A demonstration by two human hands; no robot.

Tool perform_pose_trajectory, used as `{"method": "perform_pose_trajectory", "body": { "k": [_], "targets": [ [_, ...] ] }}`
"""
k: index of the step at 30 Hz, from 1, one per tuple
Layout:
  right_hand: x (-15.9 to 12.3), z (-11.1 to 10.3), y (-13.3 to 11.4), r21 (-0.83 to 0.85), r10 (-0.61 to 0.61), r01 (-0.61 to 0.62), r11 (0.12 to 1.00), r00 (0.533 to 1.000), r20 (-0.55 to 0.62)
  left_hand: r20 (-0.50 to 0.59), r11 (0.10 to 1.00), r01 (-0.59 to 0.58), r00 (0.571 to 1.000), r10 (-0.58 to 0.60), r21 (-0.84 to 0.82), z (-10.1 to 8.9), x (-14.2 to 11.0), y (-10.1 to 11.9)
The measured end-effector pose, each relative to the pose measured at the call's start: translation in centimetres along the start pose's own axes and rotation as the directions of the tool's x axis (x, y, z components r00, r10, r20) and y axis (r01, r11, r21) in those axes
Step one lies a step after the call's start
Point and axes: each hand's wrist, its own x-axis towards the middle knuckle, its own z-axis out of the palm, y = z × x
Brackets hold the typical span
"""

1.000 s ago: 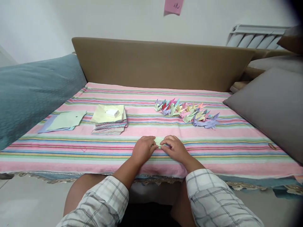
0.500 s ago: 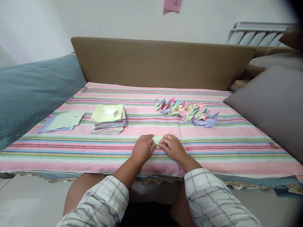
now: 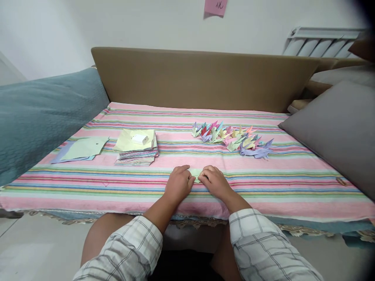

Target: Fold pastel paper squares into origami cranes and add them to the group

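A small piece of pale green paper [image 3: 195, 173] lies on the striped cloth in front of me, mostly covered by my fingers. My left hand [image 3: 179, 181] grips its left side, thumb and fingers pressed together near the lower edge. On the right side, my right hand [image 3: 213, 180] pinches the same paper with curled fingers. A narrow gap separates the two thumbs. The folds under my hands are too small to make out. Beyond my right hand sits a cluster of folded paper cranes [image 3: 231, 137] in several colours.
Left of my hands stands a stack of coloured paper sheets [image 3: 134, 150] with a small white block [image 3: 140, 139] on top. Farther left lie loose green and purple sheets [image 3: 84, 149]. A blue cushion [image 3: 49, 113] and a grey cushion [image 3: 334, 121] flank the striped cloth [image 3: 117, 199].
My right thumb and fingers have shifted slightly right, widening the gap between my thumbs so more green paper shows. The whole view has drifted a little.
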Motion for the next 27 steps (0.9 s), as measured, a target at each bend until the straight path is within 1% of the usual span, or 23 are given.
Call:
{"method": "perform_pose_trajectory", "body": {
  "k": [7,17,20,24,27],
  "targets": [
    [0.2,0.0,-0.6,-0.038,0.05,-0.05,0.998,0.999,-0.013,0.002,0.999,0.027,1.0,-0.027,0.023,0.2,0.1,0.2],
    [0.4,0.5,-0.8,-0.087,0.1,-0.103,0.991,0.994,-0.046,0.009,0.997,0.07,0.997,-0.07,0.028,0.2,0.4,0.3],
    [0.4,0.5,-0.6,-0.056,0.095,-0.099,0.994,0.994,-0.056,0.004,0.996,0.083,0.997,-0.083,0.024,0.3,0.4,0.2],
    [0.5,0.2,0.1,0.048,0.054,-0.051,0.998,0.996,-0.072,-0.001,0.995,0.099,0.995,-0.099,0.019,0.3,0.4,0.1],
    [0.5,0.1,0.5,0.111,0.033,-0.026,0.993,0.998,-0.055,0.003,0.995,0.098,0.995,-0.098,-0.006,0.1,0.4,0.0]
  ]
}}
